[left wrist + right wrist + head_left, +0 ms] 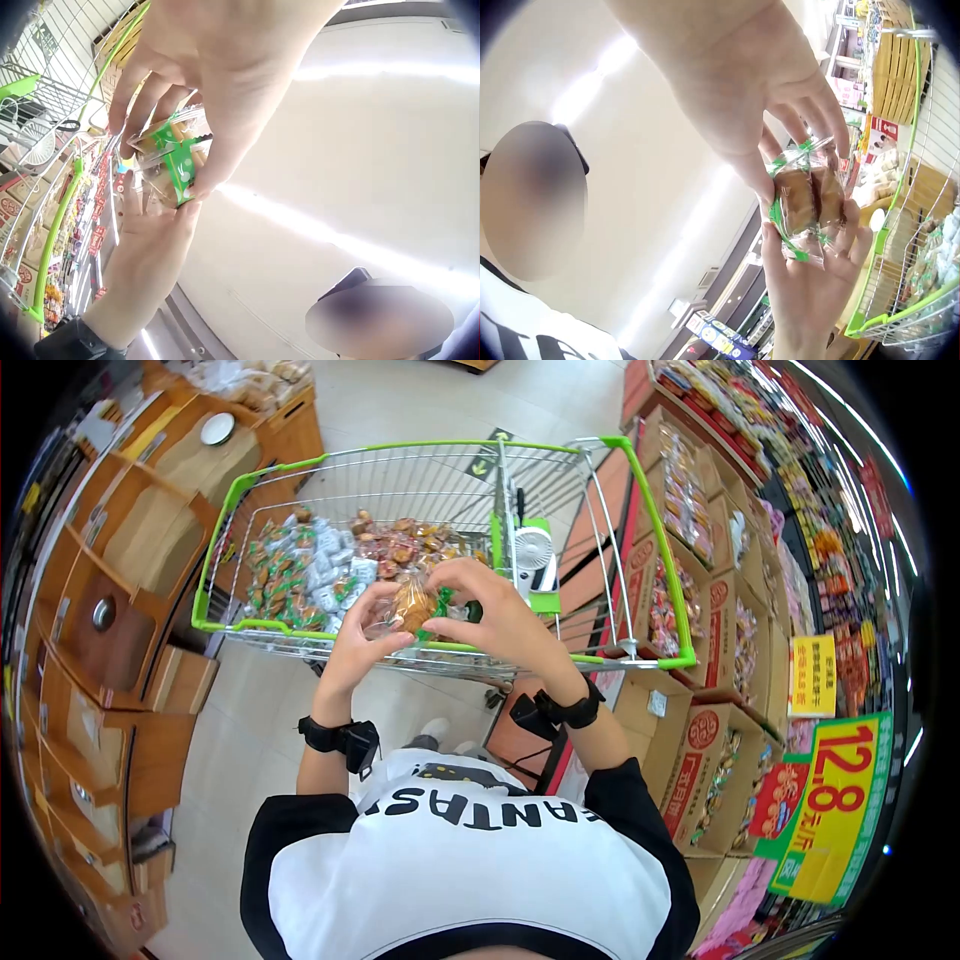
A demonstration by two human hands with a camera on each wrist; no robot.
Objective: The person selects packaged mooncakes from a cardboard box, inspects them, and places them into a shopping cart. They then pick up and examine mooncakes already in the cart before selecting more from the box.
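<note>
Both hands hold one wrapped pastry (414,607) over the near side of a shopping cart (410,446). Its clear wrapper has green printed parts, and brown baked pieces (799,199) show through. The left hand (358,640) pinches one side between thumb and fingers; the right hand (490,608) grips the other, by the green part (178,161). In the cart lie piles of small packets: green-printed ones (280,575), pale blue-white ones (325,565) and reddish ones (400,540). A small white fan (534,548) stands in the cart's right section, by the right hand.
Wooden display bins (150,550) line the left side, one with a round white dish (217,428). To the right, cardboard boxes (700,760) of wrapped sweets stand beside the cart, with a yellow-green price sign (840,800). Tiled floor (240,730) shows below the cart.
</note>
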